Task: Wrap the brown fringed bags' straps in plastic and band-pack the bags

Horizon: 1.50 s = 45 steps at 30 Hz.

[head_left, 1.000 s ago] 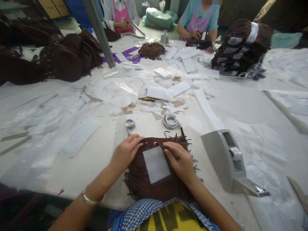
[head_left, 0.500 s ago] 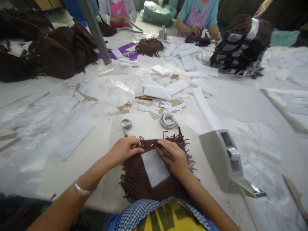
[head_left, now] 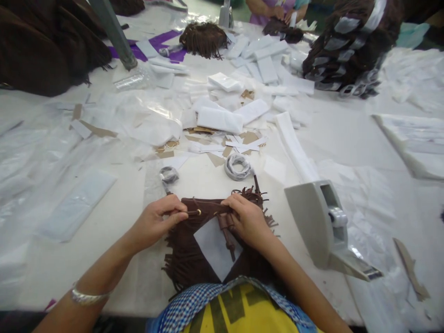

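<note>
A brown fringed bag (head_left: 185, 259) lies flat on the table right in front of me, its top edge away from my body. My left hand (head_left: 157, 221) pinches a brown drawstring cord (head_left: 193, 213) and holds it taut beside a gold eyelet at the bag's upper left. My right hand (head_left: 247, 217) is closed on the cord near the upper right, with the tasselled cord end (head_left: 227, 236) hanging below its fingers. A white paper sheet (head_left: 215, 249) lies on the bag's front. Two grey-wrapped strap coils (head_left: 238, 167) rest just beyond the top edge.
A grey tape dispenser (head_left: 317, 226) stands close on my right. Paper strips and folded white packets (head_left: 220, 120) cover the table's middle. A stack of brown fringed bags (head_left: 350, 46) is far right, beside a co-worker's hands (head_left: 279, 13). A metal post (head_left: 116, 37) rises at left.
My left hand has moved left, drawing the cord out straight from the eyelet. The tasselled cord end now shows below my right hand. My view has tilted down.
</note>
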### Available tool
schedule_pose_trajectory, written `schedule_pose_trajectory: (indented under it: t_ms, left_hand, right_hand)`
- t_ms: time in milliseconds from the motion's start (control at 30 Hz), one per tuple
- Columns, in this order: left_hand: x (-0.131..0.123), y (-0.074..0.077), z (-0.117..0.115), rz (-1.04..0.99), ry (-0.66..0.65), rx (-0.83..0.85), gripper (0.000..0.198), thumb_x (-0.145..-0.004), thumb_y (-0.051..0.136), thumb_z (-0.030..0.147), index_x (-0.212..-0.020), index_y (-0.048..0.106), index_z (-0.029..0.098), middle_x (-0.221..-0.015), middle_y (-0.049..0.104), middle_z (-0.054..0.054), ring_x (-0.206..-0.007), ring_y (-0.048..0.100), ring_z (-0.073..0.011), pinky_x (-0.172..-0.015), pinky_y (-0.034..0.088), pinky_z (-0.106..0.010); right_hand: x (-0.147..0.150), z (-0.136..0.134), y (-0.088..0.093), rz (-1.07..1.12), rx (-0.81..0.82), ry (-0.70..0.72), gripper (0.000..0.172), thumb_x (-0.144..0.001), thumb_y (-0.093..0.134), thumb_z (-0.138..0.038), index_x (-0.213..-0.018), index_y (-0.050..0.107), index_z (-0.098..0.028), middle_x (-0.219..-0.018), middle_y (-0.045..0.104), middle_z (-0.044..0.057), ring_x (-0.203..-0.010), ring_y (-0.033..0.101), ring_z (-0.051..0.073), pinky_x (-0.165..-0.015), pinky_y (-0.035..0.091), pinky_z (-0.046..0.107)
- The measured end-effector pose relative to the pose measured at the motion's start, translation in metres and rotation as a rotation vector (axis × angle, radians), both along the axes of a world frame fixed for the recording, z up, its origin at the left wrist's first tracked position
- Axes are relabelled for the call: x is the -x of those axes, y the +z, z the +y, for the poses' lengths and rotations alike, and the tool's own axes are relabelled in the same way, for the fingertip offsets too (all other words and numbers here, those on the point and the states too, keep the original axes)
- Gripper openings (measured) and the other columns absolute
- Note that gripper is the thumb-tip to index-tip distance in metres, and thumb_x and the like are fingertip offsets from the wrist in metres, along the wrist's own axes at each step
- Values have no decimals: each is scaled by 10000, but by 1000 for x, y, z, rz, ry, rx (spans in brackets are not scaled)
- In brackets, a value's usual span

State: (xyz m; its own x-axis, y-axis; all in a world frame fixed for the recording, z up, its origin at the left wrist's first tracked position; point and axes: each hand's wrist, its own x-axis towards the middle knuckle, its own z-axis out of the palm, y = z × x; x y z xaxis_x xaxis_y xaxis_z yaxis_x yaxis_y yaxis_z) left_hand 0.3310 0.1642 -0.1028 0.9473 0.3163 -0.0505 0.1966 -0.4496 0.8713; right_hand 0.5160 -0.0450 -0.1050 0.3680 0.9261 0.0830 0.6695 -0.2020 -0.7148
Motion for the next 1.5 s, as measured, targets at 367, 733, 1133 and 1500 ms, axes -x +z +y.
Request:
schedule_pose_trajectory:
  t_ms: [367, 733, 1133, 1500]
  left_hand:
    - [7, -20, -7, -47, 235, 237, 187, -923, 591, 351, -841, 656, 197, -817, 573, -6, -759, 555, -142, -687, 443, -253]
    - [-9, 5, -16, 91, 106, -130, 290, -915, 581, 409, -733, 652, 195, -763, 595, -12, -746, 551, -157, -720, 431, -280]
    - [0, -25, -19, 16, 338, 242, 320, -943, 520, 402, -699, 553, 196, -736, 520, 2, -699, 485, -141, -637, 414, -245]
    - [11, -12, -6, -7, 165, -146, 216, -913, 595, 366, -1042, 731, 259, -1073, 688, -52, -1039, 626, -205, -932, 502, -323]
  right_hand:
    - [-2, -4, -3, 70, -36, -9, 350, -788, 514, -6, -1040, 636, -217, -944, 638, 22, -816, 595, 164, -768, 491, 280]
    - [6, 3, -8, -311, -256, 113, 272, -915, 525, -117, -1088, 698, -235, -1019, 697, 71, -920, 643, 187, -801, 548, 309]
    - [2, 0, -5, 124, -485, -109, 114, -813, 726, -181, -905, 669, -215, -848, 732, 38, -799, 705, 159, -758, 591, 287]
    - [-9, -18, 7, -79, -131, 201, 732, -802, 468, 1, -1465, 423, -307, -1522, 435, 23, -1303, 538, 206, -1012, 543, 343]
